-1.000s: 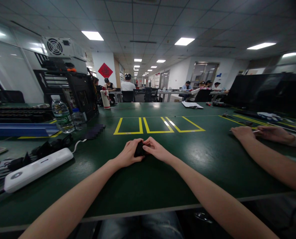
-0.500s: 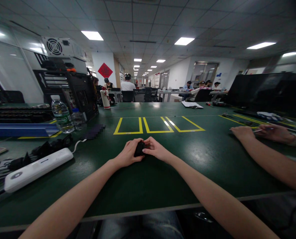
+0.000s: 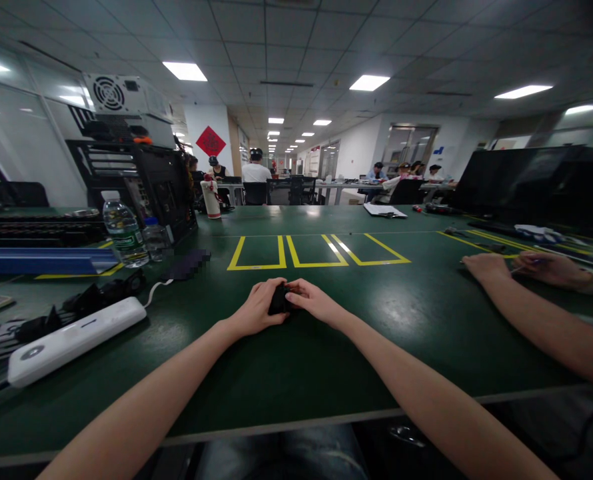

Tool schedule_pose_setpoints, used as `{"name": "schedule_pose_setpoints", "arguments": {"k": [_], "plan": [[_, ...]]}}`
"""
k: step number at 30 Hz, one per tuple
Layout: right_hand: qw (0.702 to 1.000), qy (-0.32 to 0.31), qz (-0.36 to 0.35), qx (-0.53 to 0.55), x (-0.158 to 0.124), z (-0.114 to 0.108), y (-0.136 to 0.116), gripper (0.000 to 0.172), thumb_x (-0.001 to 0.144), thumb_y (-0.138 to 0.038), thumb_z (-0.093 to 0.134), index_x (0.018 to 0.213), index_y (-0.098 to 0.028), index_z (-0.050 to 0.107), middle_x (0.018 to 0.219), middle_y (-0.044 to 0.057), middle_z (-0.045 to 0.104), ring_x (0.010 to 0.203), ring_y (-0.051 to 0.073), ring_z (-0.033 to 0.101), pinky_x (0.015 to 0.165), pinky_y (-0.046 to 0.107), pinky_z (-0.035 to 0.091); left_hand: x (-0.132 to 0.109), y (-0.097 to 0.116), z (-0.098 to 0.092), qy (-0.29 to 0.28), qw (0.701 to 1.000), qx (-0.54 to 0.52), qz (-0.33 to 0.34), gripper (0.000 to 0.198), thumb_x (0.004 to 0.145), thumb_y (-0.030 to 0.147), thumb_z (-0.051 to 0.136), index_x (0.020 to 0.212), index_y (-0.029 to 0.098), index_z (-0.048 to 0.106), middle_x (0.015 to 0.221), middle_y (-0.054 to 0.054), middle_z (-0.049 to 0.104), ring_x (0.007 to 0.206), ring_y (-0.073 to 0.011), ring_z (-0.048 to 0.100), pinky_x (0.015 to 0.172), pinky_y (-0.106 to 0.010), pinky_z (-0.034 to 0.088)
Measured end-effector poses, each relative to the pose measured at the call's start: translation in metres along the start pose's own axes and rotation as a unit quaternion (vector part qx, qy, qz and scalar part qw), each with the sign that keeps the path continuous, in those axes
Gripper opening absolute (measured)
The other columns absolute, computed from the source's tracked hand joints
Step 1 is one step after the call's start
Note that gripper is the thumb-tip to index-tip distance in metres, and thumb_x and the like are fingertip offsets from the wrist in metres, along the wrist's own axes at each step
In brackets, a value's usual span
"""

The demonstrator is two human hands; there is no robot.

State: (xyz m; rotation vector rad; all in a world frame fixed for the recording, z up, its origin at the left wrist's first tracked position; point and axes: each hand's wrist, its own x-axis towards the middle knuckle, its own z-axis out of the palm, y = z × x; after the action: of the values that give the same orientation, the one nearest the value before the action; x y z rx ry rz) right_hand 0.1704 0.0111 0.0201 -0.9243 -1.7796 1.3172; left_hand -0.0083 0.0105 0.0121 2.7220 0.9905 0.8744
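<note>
A small black object (image 3: 278,301), dark and blocky, is held between my two hands just above or on the green table (image 3: 286,373); its kind does not show. My left hand (image 3: 257,308) wraps round its left side, thumb along the near edge and fingers over the far side. On the right, my right hand (image 3: 310,299) is closed, with thumb and fingertips pressed on the object's right edge. Fingers cover much of it, so its details stay hidden. Yellow tape outlines (image 3: 316,265) lie on the table just beyond both hands.
A white power strip (image 3: 79,340) with black cables (image 3: 96,297) lies left. Behind it stand water bottles (image 3: 124,233) and an open computer case (image 3: 164,190). A co-worker's hands (image 3: 491,267) work at the right. A clipboard (image 3: 385,211) and cylindrical container (image 3: 210,198) sit farther back.
My right thumb and fingers have shifted slightly on the black object's right edge. My left hand stays put. The co-worker's far hand has moved a little.
</note>
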Motion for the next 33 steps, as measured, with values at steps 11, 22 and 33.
{"name": "schedule_pose_setpoints", "arguments": {"k": [11,22,33], "plan": [[0.998,0.005,-0.06,-0.015,0.0,0.0,0.005,0.026,0.071,-0.033,0.055,0.09,-0.02,0.043,0.089,0.002,0.052,0.088,0.015,0.052,0.081,0.036,0.041,0.0,-0.001,0.002,0.003,1.0,0.001,-0.002,0.063,0.068,0.029,0.057,0.121,0.021,0.023,0.114,-0.007,0.042,0.108,-0.0216,0.039,0.095,-0.039,0.025],[0.999,0.007,-0.028,-0.023,0.004,-0.002,0.009,0.03,0.072,-0.034,0.054,0.096,-0.018,0.045,0.095,0.004,0.051,0.093,0.017,0.05,0.083,0.038,0.041,0.0,0.0,0.0,0.001,1.0,-0.002,-0.003,0.061,0.069,0.029,0.056,0.12,0.021,0.024,0.115,-0.007,0.042,0.109,-0.0218,0.04,0.096,-0.039,0.024],[0.999,-0.003,-0.048,-0.012,-0.002,0.0,0.0,0.023,0.074,-0.035,0.051,0.09,-0.02,0.044,0.09,0.002,0.051,0.086,0.015,0.051,0.078,0.035,0.044,0.001,0.0,0.002,0.005,1.0,0.001,-0.004,0.063,0.068,0.028,0.057,0.12,0.022,0.023,0.115,-0.007,0.042,0.108,-0.0225,0.04,0.095,-0.04,0.024]]}}
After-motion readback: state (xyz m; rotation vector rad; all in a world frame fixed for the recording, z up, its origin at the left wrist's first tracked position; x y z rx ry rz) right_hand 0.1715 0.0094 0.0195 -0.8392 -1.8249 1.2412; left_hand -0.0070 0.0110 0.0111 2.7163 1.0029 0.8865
